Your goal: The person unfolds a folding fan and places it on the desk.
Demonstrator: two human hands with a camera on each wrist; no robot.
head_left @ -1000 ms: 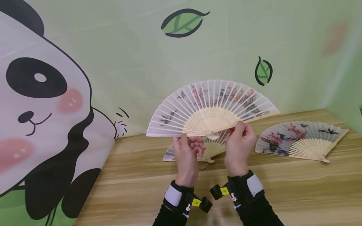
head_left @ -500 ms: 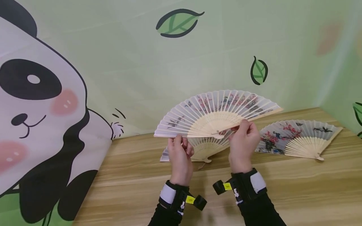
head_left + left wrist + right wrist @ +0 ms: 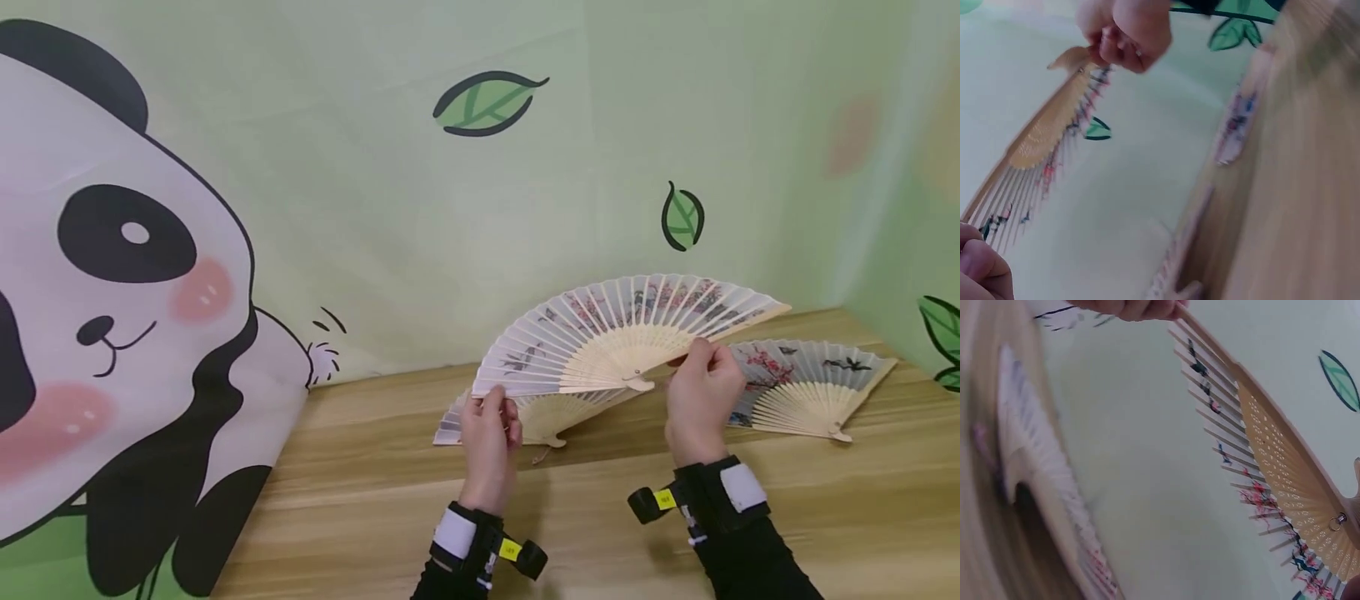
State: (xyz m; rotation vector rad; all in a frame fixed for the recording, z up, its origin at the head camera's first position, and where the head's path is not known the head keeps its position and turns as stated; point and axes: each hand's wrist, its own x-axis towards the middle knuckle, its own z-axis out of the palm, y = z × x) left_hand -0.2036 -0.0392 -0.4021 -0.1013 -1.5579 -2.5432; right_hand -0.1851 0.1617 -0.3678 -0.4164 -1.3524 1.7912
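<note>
Held above the table is a spread folding fan (image 3: pixel 607 346) with pale ribs and a flower-and-bird print. My left hand (image 3: pixel 489 446) pinches its lower left edge near the outer tip. On the other side, my right hand (image 3: pixel 701 408) grips the right guard stick, a little out from the pivot. The left wrist view shows the fan (image 3: pixel 1041 134) slanting between both hands, with the right hand (image 3: pixel 1125 31) at its pivot end. In the right wrist view, the left hand (image 3: pixel 1125 307) touches the fan's far end, and a metal ring sits at the pivot.
A second spread fan (image 3: pixel 542 423) lies on the wooden table (image 3: pixel 600 517), partly hidden behind the held fan and left hand. Another open fan (image 3: pixel 813 392) lies at the right, partly behind the right hand. A green backdrop (image 3: pixel 360 208) with a panda print stands behind.
The held fan has moved right and lower in view, still spread. My left hand has shifted outward along its edge toward the left tip. My right hand has moved right with it.
</note>
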